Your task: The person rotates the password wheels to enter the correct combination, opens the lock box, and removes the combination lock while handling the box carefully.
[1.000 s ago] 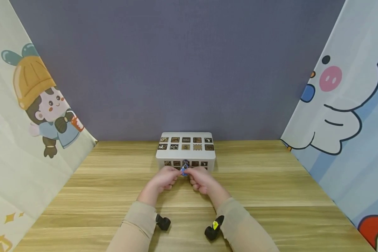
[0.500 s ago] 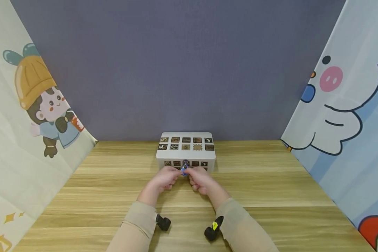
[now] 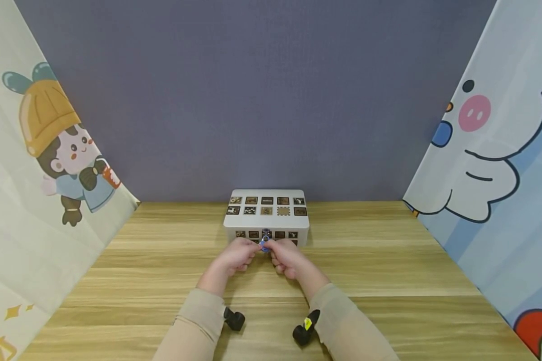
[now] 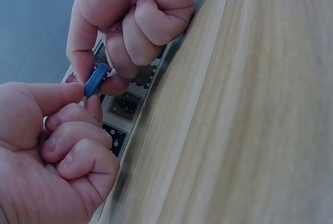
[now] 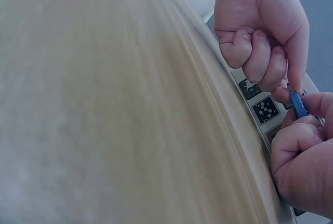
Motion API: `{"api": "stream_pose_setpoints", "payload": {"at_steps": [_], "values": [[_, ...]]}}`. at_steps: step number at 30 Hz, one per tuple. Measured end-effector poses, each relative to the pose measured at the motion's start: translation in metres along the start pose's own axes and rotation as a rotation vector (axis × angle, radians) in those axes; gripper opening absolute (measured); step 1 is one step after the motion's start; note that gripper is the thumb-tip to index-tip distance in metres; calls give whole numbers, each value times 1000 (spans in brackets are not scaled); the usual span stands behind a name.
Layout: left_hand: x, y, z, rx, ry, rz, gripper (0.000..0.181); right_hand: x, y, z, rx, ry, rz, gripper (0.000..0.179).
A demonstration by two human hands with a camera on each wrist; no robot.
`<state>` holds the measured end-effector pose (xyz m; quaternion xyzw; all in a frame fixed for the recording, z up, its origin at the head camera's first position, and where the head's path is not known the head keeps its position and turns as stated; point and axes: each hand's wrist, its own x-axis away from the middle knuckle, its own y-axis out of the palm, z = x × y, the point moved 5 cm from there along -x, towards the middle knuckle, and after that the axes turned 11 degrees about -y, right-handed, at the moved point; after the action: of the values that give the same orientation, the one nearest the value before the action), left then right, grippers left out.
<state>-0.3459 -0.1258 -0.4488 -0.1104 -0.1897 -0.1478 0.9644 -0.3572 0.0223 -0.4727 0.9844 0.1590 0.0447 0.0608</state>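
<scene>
1. The left hand (image 3: 236,256) and the right hand (image 3: 291,256) both grasp one small blue padlock (image 3: 264,245), each pinching it between thumb and index finger from its own side.
2. The remaining fingers of both hands are curled in toward the palms; the wrist views show this from close by.
3. The padlock is held at the middle of the front of a white box (image 3: 267,222), just below a metal latch (image 3: 266,232). Its ring points up toward the latch; whether it passes through is too small to tell.
4. Against the frames from half a second and one second ago, the grip is unchanged: the same fingers pinch the padlock in the same spot, and the hands lie at the same distance from each other.
5. The box has not moved either. It stands at the far edge of the wooden table (image 3: 365,271), just in front of the grey-purple backdrop (image 3: 271,100), lid down, with small dark square pictures on its top and front.
6. Both forearms, in beige sleeves (image 3: 198,313) with a black wrist camera (image 3: 234,320) on each, show hardly any shift.
7. The slight difference is at the left: the cartoon figure (image 3: 78,188) on the cloth panel sits a touch further left than half a second ago.
</scene>
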Motion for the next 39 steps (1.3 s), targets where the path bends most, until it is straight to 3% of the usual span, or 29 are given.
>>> {"api": "stream_pose_setpoints", "payload": {"at_steps": [10,31,39], "values": [[0,0,0,-6,5,2,31,-1,-2,2,17,20,10,30],[0,-1,-1,-17,5,26,28,4,-12,-2,-133,70,21,29],[0,-2,-1,-23,9,20,28,5,-19,-3,-143,71,20,48]]}}
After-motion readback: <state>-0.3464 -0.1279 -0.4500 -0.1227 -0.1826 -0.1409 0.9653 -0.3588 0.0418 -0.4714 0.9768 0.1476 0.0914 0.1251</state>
